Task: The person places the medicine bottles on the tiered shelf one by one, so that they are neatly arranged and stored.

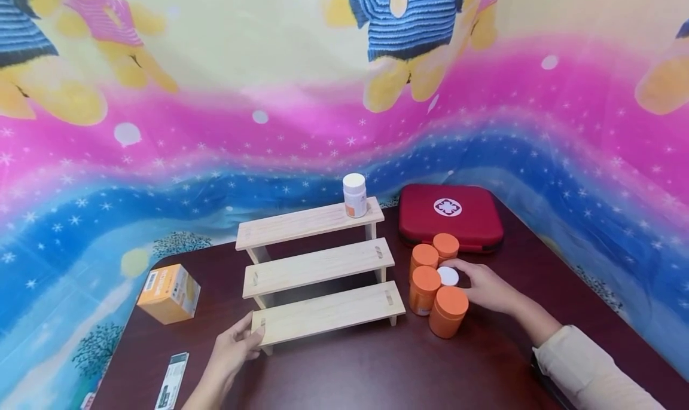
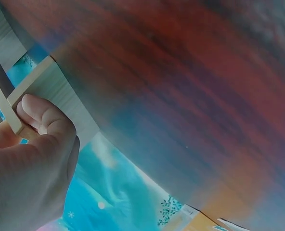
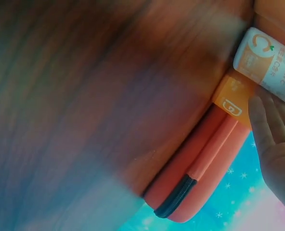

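My left hand point(image 1: 235, 345) grips the left end of the lowest step of a three-step wooden rack point(image 1: 328, 314); its thumb lies on top of the board. A white vitamin C bottle point(image 3: 267, 62) stands within a cluster of orange bottles point(image 1: 425, 281) to the right of the rack. At that bottle's white cap point(image 1: 448, 276) my right hand point(image 1: 487, 287) holds it from the right, fingers along its side; the thumb is hidden in the right wrist view. Another white bottle point(image 1: 354, 196) stands on the top step, near its right end.
Behind the orange bottles lies a red zippered case point(image 1: 449, 216) with a white emblem. An orange box point(image 1: 169, 293) stands on the dark table point(image 1: 344, 374) at the left, with a flat, narrow packet point(image 1: 172, 380) in front of it. A printed cloth hangs behind the table.
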The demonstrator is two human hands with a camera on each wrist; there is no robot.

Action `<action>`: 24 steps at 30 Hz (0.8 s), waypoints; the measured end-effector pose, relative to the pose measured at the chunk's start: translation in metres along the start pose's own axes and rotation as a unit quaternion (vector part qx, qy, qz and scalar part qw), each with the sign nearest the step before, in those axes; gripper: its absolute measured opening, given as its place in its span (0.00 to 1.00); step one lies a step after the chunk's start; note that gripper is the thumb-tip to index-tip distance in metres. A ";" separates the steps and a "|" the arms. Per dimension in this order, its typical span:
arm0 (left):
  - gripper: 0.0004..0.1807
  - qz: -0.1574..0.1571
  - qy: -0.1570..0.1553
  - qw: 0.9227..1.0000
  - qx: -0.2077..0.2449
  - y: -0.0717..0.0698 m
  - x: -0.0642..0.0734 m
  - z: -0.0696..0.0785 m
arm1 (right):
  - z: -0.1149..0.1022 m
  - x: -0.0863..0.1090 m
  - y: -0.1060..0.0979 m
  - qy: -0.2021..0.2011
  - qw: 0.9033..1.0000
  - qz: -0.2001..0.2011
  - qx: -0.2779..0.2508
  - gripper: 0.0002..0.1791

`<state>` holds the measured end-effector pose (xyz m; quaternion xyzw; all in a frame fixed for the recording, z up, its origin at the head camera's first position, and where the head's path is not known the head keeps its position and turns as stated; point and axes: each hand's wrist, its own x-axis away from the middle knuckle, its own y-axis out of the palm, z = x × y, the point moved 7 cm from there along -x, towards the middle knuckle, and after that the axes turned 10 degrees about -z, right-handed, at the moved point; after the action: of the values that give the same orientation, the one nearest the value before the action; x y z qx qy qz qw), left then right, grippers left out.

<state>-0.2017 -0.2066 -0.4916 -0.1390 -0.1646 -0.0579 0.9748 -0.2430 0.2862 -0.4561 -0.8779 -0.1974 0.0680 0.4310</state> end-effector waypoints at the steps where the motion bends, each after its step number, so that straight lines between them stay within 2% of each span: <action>1: 0.35 0.000 -0.001 1.000 0.002 0.000 0.000 0.000 | 0.000 0.001 -0.001 0.001 1.000 0.002 0.000 0.31; 4: 0.35 -0.001 -0.004 1.000 0.007 0.000 -0.001 -0.001 | -0.001 0.005 -0.004 0.001 1.000 0.011 -0.006 0.31; 10: 0.35 -0.001 -0.002 1.000 0.016 0.000 -0.002 -0.003 | -0.010 0.016 -0.018 -0.023 0.999 0.041 -0.020 0.27; 18: 0.36 -0.003 0.004 1.000 0.026 -0.003 -0.004 -0.003 | -0.036 0.035 -0.053 -0.059 0.991 0.117 0.000 0.27; 24: 0.35 -0.008 0.006 0.999 0.031 -0.003 -0.003 -0.001 | -0.042 0.033 -0.073 -0.051 0.987 0.146 -0.033 0.26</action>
<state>-0.2046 -0.2093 -0.4929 -0.1071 -0.1616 -0.0616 0.9791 -0.2215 0.3093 -0.3718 -0.9067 -0.0906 0.1680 0.3762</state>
